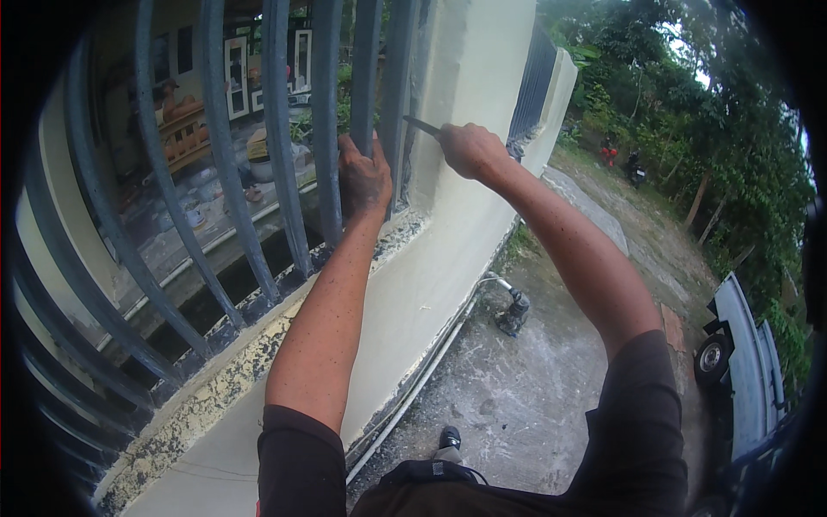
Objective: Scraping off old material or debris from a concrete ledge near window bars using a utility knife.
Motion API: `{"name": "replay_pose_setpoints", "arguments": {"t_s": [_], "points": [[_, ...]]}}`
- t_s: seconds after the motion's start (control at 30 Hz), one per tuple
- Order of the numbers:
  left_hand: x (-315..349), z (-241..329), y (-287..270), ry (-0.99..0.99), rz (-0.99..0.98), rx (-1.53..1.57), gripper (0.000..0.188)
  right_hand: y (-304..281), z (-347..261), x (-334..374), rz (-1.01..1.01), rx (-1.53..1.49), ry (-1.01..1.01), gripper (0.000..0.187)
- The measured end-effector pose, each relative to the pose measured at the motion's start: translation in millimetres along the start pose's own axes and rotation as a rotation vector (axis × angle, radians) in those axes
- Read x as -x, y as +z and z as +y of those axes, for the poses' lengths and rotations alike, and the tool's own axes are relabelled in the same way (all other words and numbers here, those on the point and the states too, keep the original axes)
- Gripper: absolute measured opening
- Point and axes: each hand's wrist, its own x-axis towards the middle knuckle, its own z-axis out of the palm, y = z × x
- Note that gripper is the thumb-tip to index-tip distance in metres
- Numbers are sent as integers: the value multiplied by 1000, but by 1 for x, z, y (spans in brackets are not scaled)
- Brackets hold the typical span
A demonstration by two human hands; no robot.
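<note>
My left hand point(366, 177) is closed around one of the upright grey fence bars point(363, 77), low down near the wall ledge. My right hand point(472, 151) grips a narrow, dark, flat-bladed tool point(422, 127), most likely a knife or scraper. Its tip points left, toward the last bar point(396, 103) beside the cream pillar point(457, 60). Whether the tip touches that bar, I cannot tell. The handle is hidden inside my fist.
Below the bars runs a ledge point(202, 379) with peeling paint. A white pipe point(422, 383) follows the wall's foot, near a dark grey device point(514, 312) on the concrete. A truck point(745, 362) stands at the right. Through the bars, a wooden bench point(185, 138) shows.
</note>
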Motion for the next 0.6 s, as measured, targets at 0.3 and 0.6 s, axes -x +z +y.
{"name": "replay_pose_setpoints", "arguments": {"t_s": [0.3, 0.6], "points": [[-1, -1, 2, 22, 35, 46, 42, 59, -8, 33, -36, -41, 18, 26], [2, -2, 0, 18, 31, 42, 44, 78, -15, 45, -3, -100, 13, 24]]}}
